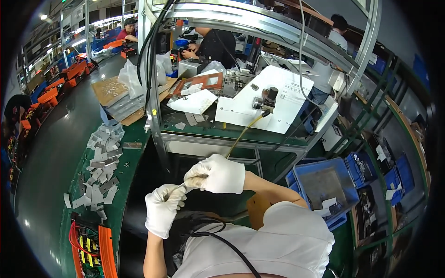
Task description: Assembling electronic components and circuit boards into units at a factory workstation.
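My left hand (162,209), in a white glove, is closed at chest height in front of the machine frame. Just above and to its right is my right hand (218,173), gloved as well, its fingers pinched together. Between the fingertips of both hands shows a small, thin greyish piece (182,186); gloves cover most of it, so its kind is unclear. Left of the hands, a loose pile of flat grey metal plates (98,187) lies on the green bench (125,199). Beyond the hands stands a white machine panel (273,99) with a dark-knobbed fitting (269,97).
A yellow hose (243,133) drops from the fitting behind my right hand. Aluminium posts (157,143) frame the machine. Blue crates (324,185) stand at right. An orange-sided device (107,250) sits lower left. Black cables (232,245) cross my lap. A person in black (218,48) works opposite.
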Demonstrator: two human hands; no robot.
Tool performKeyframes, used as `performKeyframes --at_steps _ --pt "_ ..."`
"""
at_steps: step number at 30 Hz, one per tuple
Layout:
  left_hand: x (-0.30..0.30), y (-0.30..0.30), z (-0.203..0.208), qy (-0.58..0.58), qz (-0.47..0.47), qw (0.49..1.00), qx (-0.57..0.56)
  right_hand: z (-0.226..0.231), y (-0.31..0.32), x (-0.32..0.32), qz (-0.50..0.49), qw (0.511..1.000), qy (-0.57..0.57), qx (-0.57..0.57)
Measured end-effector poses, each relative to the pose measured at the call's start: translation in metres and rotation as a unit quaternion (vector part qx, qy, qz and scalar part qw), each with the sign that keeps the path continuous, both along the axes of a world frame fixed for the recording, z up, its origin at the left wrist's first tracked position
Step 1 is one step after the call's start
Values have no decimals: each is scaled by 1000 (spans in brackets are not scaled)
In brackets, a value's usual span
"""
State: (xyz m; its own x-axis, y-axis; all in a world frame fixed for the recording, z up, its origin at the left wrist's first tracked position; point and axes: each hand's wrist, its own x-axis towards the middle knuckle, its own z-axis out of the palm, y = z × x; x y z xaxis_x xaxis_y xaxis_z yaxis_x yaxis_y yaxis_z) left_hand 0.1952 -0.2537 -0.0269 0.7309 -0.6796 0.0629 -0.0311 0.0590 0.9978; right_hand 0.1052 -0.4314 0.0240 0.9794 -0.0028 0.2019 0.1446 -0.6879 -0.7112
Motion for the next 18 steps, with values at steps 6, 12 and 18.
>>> performKeyframes --at_steps 6,12,18 --pt "0 10 0 -18 1 999 33 -3 6 4 22 999 -5 -28" --pt "0 36 -14 -60 91 994 5 10 23 31 87 991 -11 -103" --pt "-13 112 -6 -159 300 935 101 0 78 103 294 947 -40 -120"
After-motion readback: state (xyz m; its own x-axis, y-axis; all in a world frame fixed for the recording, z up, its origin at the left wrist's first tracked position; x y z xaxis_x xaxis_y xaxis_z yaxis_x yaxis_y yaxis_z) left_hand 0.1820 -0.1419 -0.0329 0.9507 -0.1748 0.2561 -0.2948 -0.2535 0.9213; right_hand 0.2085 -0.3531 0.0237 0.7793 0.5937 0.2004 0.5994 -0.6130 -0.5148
